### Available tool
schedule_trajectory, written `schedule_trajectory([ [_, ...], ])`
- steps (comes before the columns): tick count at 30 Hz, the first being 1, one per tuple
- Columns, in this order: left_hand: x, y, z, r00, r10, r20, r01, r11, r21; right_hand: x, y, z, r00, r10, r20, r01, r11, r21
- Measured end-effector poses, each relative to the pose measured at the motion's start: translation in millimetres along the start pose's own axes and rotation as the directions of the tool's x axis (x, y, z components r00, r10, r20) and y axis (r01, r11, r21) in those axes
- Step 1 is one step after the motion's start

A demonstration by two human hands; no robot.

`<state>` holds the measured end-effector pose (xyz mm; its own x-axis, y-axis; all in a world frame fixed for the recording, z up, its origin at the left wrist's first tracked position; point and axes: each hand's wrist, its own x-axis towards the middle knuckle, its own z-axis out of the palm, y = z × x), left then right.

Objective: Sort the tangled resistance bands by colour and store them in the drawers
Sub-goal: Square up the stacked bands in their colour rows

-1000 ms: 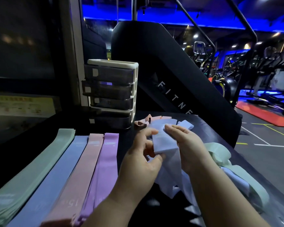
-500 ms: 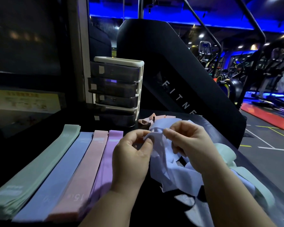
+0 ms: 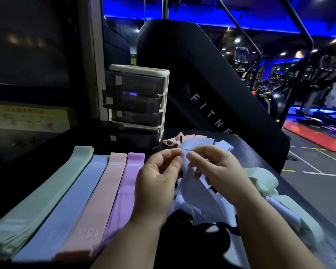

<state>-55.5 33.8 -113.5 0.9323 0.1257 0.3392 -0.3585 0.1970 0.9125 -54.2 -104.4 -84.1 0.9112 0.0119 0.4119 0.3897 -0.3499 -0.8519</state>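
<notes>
Head view, near to far. Sorted row (image 3: 70, 206), lower left: green, blue, pink and purple bands flat side by side on the table (image 3: 246, 152). Left hand (image 3: 157, 177) and right hand (image 3: 217, 167), centre: both pinch the top of the blue band (image 3: 190, 193), fingertips nearly meeting. A second ago they held it as a broad fold, so work has likely narrowed to one knot. Green tangle (image 3: 264, 179), right: untouched. Peach bands (image 3: 175, 141), beyond the hands. Drawers (image 3: 136, 105), upper centre: every band seen lies outside them.
</notes>
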Motion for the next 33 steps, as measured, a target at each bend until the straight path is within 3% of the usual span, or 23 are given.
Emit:
schedule_trajectory([
  [3, 1, -2, 1, 0.996, -0.037, 0.086, 0.039, 0.999, -0.024, 0, 3, 3, 0.999, 0.025, 0.024, -0.026, 0.999, 0.046],
  [8, 2, -3, 3, 1.0, 0.001, 0.0, -0.001, 0.998, -0.057, 1, 6, 4, 1.0, -0.001, -0.029, 0.004, 0.994, 0.109],
  [11, 2, -5, 2, 0.996, 0.084, -0.018, -0.082, 0.991, 0.102, 4, 4, 0, 0.998, 0.006, -0.061, 0.011, 0.96, 0.281],
  [13, 3, -8, 0, 0.997, 0.059, 0.053, -0.066, 0.987, 0.148, 5, 1, -4, 0.998, 0.019, -0.056, 0.008, 0.898, 0.44],
  [16, 1, -11, 1, 0.952, -0.066, 0.3, 0.026, 0.99, 0.136, 3, -5, -8, 0.999, 0.006, -0.041, 0.018, 0.829, 0.559],
  [19, -4, -9, 6, 0.91, -0.046, 0.412, -0.001, 0.994, 0.112, 1, -8, -9, 0.997, -0.017, -0.069, 0.054, 0.809, 0.585],
  [26, -7, -3, 8, 0.875, 0.014, 0.484, -0.041, 0.998, 0.045, 0, -14, -13, 0.995, -0.09, -0.031, 0.088, 0.746, 0.66],
  [33, -11, 1, 9, 0.89, 0.066, 0.451, -0.065, 0.998, -0.017, 3, -8, -19, 0.976, -0.105, -0.192, 0.182, 0.877, 0.446],
])
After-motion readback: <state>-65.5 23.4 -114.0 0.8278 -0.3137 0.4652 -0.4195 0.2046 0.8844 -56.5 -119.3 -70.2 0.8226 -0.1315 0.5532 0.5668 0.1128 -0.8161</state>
